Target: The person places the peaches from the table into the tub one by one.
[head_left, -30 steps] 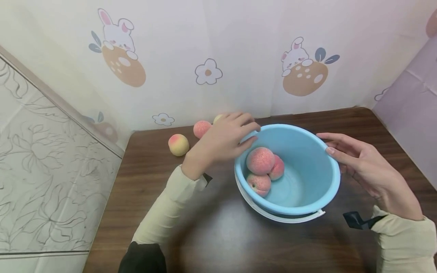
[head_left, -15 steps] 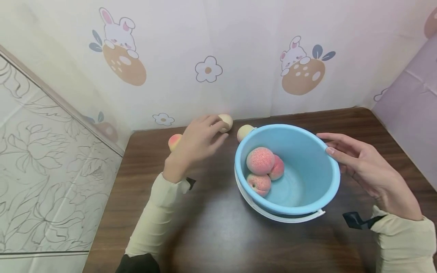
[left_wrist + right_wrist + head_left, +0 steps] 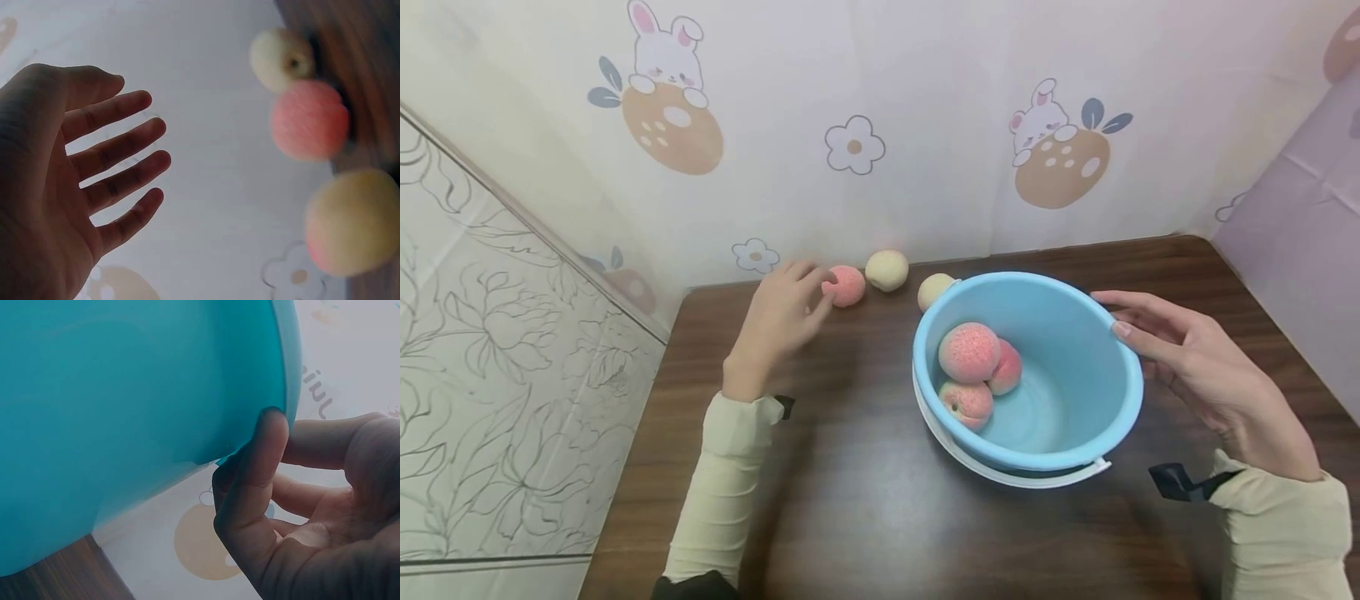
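Note:
In the head view my left hand point(image 3: 781, 312) hovers near the back left of the table, fingers spread and holding nothing. Its fingertips overlap a pink peach point(image 3: 846, 287); in the left wrist view that peach and a yellow-and-pink peach point(image 3: 356, 222) lie apart from the fingers. The head view hides the yellow-and-pink one behind the hand. With thumb and fingers, my right hand point(image 3: 1202, 367) pinches the right rim of a light blue bucket point(image 3: 1067, 367). Several pink peaches point(image 3: 970, 353) lie inside the bucket at its left.
Two pale yellow peaches, one point(image 3: 887, 271) by the wall and another point(image 3: 934, 292) beside the bucket, rest on the brown wooden table point(image 3: 850, 500). The bucket's white handle point(image 3: 1000, 477) hangs down at its front. A patterned wall covering point(image 3: 925, 167) borders the table's back edge.
My left hand has moved left, from beside the bucket's rim past the pale peaches to the table's back left. The right hand stays on the bucket, which has not visibly moved.

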`<action>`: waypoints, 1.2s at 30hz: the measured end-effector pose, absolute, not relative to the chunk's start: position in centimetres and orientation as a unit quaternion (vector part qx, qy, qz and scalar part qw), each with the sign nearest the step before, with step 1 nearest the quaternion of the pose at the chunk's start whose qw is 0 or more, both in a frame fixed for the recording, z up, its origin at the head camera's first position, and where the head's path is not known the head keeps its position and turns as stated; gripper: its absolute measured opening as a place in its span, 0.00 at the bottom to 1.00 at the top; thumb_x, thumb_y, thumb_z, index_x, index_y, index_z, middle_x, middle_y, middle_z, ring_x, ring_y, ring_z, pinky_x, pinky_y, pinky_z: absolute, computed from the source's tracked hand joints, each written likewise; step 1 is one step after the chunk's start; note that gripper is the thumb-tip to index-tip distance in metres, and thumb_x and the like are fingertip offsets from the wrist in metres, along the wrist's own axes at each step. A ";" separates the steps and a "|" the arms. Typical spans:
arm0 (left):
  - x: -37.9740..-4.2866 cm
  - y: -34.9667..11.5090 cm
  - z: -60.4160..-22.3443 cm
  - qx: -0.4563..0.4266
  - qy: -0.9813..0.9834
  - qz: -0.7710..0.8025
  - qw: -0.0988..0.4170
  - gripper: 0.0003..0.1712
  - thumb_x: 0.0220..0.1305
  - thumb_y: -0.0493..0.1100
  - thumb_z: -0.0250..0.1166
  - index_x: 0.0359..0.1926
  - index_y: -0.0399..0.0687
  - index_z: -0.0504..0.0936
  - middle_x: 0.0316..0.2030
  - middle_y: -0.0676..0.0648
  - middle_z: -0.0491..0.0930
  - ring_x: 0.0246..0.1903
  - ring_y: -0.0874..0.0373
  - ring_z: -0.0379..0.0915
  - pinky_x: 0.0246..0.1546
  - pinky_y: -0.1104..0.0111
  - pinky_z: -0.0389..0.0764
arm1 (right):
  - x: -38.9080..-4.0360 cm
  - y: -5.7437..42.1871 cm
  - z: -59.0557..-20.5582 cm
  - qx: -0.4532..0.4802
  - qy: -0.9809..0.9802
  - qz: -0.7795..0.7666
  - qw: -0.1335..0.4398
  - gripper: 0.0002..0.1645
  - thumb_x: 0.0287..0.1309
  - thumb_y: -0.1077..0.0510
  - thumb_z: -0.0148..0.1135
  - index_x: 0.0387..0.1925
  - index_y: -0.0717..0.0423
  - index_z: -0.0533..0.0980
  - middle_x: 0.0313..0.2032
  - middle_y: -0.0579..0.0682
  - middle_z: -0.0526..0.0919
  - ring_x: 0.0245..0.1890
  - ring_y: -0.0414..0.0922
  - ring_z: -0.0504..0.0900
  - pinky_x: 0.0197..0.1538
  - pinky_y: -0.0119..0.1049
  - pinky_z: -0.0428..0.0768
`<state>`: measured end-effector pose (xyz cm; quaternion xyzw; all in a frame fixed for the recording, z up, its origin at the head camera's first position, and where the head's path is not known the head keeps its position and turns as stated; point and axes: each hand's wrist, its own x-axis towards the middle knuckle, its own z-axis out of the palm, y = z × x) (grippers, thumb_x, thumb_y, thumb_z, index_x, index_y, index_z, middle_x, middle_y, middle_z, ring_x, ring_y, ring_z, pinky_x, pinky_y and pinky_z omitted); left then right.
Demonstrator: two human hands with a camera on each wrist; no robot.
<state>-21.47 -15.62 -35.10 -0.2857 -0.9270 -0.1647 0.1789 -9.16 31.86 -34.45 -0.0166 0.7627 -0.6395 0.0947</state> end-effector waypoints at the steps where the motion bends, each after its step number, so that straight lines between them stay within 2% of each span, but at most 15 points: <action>1: -21.5 -16.0 -35.4 -0.278 -0.930 -0.163 0.177 0.09 0.71 0.42 0.63 0.47 0.47 0.86 0.47 0.46 0.84 0.50 0.45 0.78 0.52 0.49 0.78 | -9.2 31.8 -34.4 -0.017 0.761 -0.642 0.095 0.31 0.74 0.66 0.57 0.74 0.52 0.67 0.50 0.44 0.87 0.41 0.42 0.90 0.37 0.41 0.90; 7: -22.0 -18.1 -36.9 -0.230 -0.948 -0.164 0.147 0.11 0.72 0.45 0.63 0.49 0.47 0.85 0.53 0.45 0.83 0.58 0.44 0.76 0.52 0.48 0.77 | -9.2 31.7 -34.4 -0.006 0.782 -0.616 0.096 0.31 0.74 0.63 0.58 0.75 0.49 0.67 0.50 0.41 0.88 0.40 0.43 0.90 0.38 0.41 0.90; 13: -22.7 -19.4 -38.6 -0.199 -0.959 -0.165 0.118 0.13 0.73 0.47 0.62 0.50 0.46 0.85 0.53 0.45 0.81 0.59 0.41 0.74 0.50 0.44 0.76 | -9.4 31.6 -34.4 -0.006 0.781 -0.617 0.095 0.31 0.74 0.63 0.58 0.75 0.50 0.67 0.52 0.41 0.87 0.42 0.42 0.90 0.39 0.40 0.90; 23: -23.9 -20.3 -41.2 -0.180 -0.965 -0.144 0.127 0.14 0.72 0.45 0.60 0.50 0.45 0.86 0.53 0.42 0.81 0.61 0.37 0.72 0.52 0.39 0.77 | -9.4 31.4 -34.4 0.006 0.799 -0.593 0.100 0.31 0.74 0.60 0.59 0.75 0.47 0.67 0.47 0.41 0.89 0.38 0.45 0.90 0.39 0.41 0.90; 28: -24.5 -20.6 -42.4 -0.168 -0.969 -0.145 0.110 0.14 0.74 0.47 0.57 0.50 0.46 0.85 0.55 0.42 0.80 0.62 0.37 0.71 0.53 0.40 0.76 | -9.4 31.5 -34.4 0.006 0.798 -0.594 0.100 0.31 0.75 0.60 0.59 0.75 0.47 0.67 0.47 0.41 0.89 0.38 0.45 0.90 0.39 0.41 0.90; 36: -25.1 -20.8 -43.5 -0.169 -0.971 -0.140 0.095 0.14 0.73 0.49 0.59 0.50 0.47 0.84 0.53 0.41 0.79 0.61 0.35 0.71 0.53 0.40 0.76 | -9.4 31.5 -34.5 -0.003 0.792 -0.603 0.098 0.31 0.74 0.62 0.59 0.75 0.49 0.67 0.48 0.42 0.89 0.38 0.45 0.90 0.39 0.41 0.90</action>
